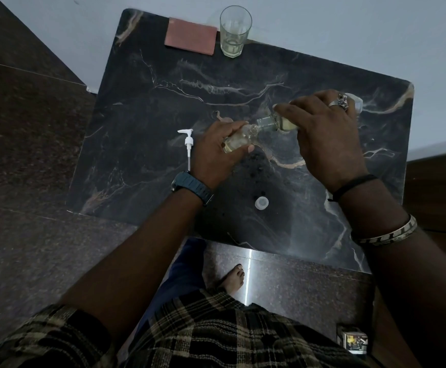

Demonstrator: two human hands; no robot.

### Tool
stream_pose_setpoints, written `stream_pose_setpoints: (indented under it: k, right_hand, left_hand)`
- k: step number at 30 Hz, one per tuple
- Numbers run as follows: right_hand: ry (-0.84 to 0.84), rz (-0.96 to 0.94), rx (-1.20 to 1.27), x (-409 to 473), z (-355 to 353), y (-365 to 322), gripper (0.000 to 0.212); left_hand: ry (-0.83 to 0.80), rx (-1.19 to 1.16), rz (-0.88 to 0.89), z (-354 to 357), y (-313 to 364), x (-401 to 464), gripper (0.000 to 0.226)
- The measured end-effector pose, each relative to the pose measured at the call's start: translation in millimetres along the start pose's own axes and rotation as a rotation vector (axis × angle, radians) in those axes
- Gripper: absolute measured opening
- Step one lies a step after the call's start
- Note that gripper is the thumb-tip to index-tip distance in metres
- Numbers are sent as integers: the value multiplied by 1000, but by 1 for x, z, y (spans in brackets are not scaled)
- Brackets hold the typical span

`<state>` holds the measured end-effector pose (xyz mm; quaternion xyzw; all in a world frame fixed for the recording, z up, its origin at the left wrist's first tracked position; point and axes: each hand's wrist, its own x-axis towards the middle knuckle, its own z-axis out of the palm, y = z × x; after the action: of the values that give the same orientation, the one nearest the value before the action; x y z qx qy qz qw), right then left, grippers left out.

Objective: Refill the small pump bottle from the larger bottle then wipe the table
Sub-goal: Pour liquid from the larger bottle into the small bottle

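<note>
Nearest on the dark marble tabletop [142,107] lies a white cap [261,202]. Beyond it, the left hand [216,152] grips the small bottle [239,139], tilted, while the right hand [328,134] clasps the larger bottle [277,122] — mouths touching. The pump head [187,144] lies left; farther off stand a glass [234,31] and a red cloth [190,36].

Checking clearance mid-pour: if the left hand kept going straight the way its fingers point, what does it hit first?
The left hand, gripping the small bottle, points up-right. First in that line looks to be the larger bottle held by the right hand, necks nearly touching; depth is uncertain.
</note>
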<state>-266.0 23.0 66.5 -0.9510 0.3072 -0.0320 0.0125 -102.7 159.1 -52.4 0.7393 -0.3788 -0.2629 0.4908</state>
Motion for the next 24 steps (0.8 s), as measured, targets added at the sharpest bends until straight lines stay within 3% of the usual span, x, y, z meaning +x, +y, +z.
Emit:
stream_pose_setpoints:
  k: [24]
  right_hand:
    - [-29,2,-16,1,-5,-5,49]
  left_hand:
    - [-10,23,8,-1,-1,-2,48]
